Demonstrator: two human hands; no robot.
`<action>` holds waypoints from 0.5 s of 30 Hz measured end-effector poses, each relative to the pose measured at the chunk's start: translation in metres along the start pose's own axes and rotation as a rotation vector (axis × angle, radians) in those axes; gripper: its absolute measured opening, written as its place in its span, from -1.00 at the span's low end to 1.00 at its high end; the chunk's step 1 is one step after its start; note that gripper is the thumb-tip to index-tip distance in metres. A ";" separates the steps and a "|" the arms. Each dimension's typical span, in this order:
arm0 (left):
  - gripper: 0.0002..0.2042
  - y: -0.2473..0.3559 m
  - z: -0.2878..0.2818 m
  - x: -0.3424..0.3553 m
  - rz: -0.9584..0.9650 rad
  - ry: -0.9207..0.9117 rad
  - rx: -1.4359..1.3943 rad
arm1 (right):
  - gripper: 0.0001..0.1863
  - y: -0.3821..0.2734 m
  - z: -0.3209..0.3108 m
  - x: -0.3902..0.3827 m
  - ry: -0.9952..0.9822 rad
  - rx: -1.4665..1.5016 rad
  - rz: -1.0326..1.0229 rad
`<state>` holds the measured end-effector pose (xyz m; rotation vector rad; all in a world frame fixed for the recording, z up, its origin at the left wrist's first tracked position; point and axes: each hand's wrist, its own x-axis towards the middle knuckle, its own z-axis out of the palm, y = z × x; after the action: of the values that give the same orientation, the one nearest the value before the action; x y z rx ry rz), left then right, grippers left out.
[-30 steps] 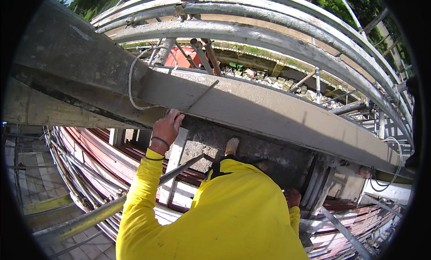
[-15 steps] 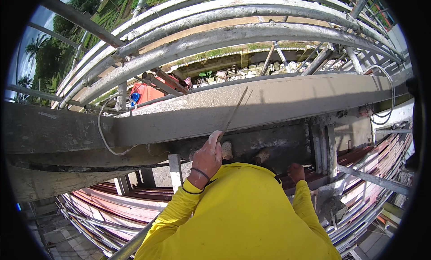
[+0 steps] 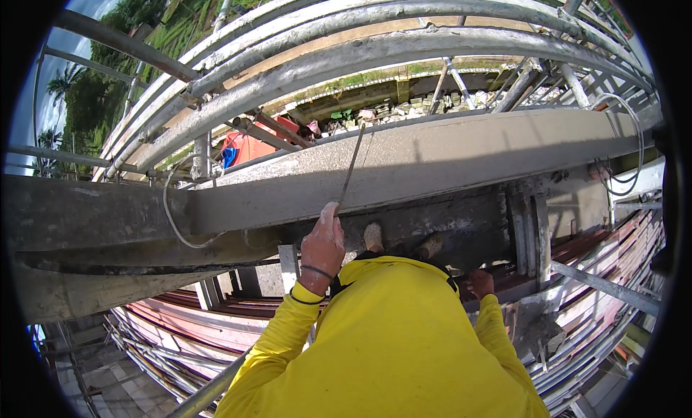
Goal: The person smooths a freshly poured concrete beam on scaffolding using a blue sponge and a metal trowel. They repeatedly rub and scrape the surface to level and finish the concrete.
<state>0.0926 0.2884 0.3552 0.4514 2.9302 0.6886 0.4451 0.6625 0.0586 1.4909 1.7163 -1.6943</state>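
We see our left hand (image 3: 323, 248) in front of the body, thumb and fingers pinching the near end of a thin rod (image 3: 351, 165). The rod runs away from the grip toward the far side, leaning slightly right, across the face of a long grey beam (image 3: 447, 155); its far tip reaches the beam's far edge. Our right hand (image 3: 479, 283) hangs low on the right, fingers curled in; we cannot tell whether it holds anything.

The beam stretches from left to right before us, its face mostly smooth, shaded along the near part and sunlit along the far part, where it looks rougher to the left. A pale cord (image 3: 167, 201) loops over it on the left, and a thin hose (image 3: 638, 151) loops over its right end. Between the beam and our yellow shirt (image 3: 404, 339), two shoes (image 3: 373, 236) stand on a dark, stained floor (image 3: 468, 227).

Beyond the beam, scaffold pipes (image 3: 360, 46) bow across the view, with a red sheet (image 3: 249, 147) and pale rubble (image 3: 418, 109) below them. Reddish planks (image 3: 209, 328) lie near, to the left.
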 end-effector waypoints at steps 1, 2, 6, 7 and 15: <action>-0.64 0.002 0.005 -0.002 0.077 -0.002 -0.006 | -0.82 -0.004 -0.002 0.000 0.026 -0.083 -0.007; -0.64 0.000 0.008 -0.004 0.153 -0.004 -0.011 | -0.82 -0.008 -0.003 0.000 0.030 -0.081 0.008; -0.65 -0.029 -0.019 0.006 -0.188 -0.041 0.147 | -0.80 -0.015 -0.012 0.004 0.065 -0.047 -0.023; -0.65 -0.039 -0.018 0.008 -0.136 0.077 0.161 | -0.80 -0.017 -0.011 0.004 0.070 -0.035 -0.053; -0.69 -0.042 -0.022 0.001 -0.191 0.019 0.113 | -0.83 -0.034 -0.011 0.002 -0.010 0.107 0.013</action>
<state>0.0768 0.2435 0.3563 0.1702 2.9886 0.5086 0.4219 0.6809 0.0780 1.5324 1.6310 -1.8095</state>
